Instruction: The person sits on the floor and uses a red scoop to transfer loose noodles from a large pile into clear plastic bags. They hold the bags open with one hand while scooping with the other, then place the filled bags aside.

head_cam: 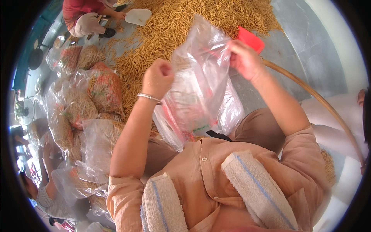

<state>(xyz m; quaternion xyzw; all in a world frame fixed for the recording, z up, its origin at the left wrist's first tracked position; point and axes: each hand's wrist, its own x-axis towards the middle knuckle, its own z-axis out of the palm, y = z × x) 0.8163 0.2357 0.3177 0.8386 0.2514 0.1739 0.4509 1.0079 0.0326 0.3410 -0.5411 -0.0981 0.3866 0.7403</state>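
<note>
A clear plastic bag (pixel 200 58) stands raised in front of me, its upper part spread and creased. My right hand (pixel 245 59) pinches the right side of it near the top. At its left edge is my left hand (pixel 158 76), blurred, with the fingers curled; whether plastic is caught in them is hidden. Lower down, a bag with red and green printing (pixel 200 121) lies between my legs, with layers of clear film (pixel 232 107) beside it. Behind the raised bag spreads a large heap of short yellow-brown sticks (pixel 153 43).
Filled clear bags (pixel 104 90) are piled on my left. A red scoop or shovel blade (pixel 250 40) rests right of the heap, near a long curved-looking wooden pole (pixel 313 90). Ahead left, a crouching person (pixel 84 17) holds a white scoop (pixel 138 16). Another person (pixel 55 200) sits at lower left.
</note>
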